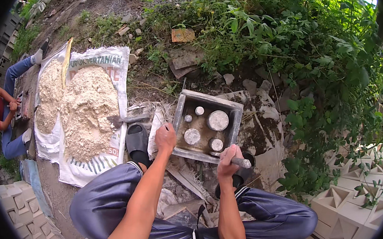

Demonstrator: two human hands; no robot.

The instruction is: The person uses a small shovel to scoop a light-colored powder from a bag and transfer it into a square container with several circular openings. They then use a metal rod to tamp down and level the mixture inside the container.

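Observation:
Between my feet stands a grey rectangular mould box (179, 118), with several round pale plugs of different sizes inside, the largest plug (218, 120) at the right. Beside the box's left wall, my left hand (165, 138) is closed with its knuckles up; what it grips, if anything, is hidden. At the near right corner, my right hand (227, 162) is wrapped round a tool with a thick grey handle (241, 162). The handle's end sticks out to the right; the rest of the tool is mostly covered by the hand.
Left of the box, a white sack (122, 86) lies under a heap of pale powder (88, 106), with a trowel (134, 118) at its edge. Another person (1, 107) sits at far left. Patterned pale blocks (343, 201) are stacked right; green plants (298, 42) grow behind.

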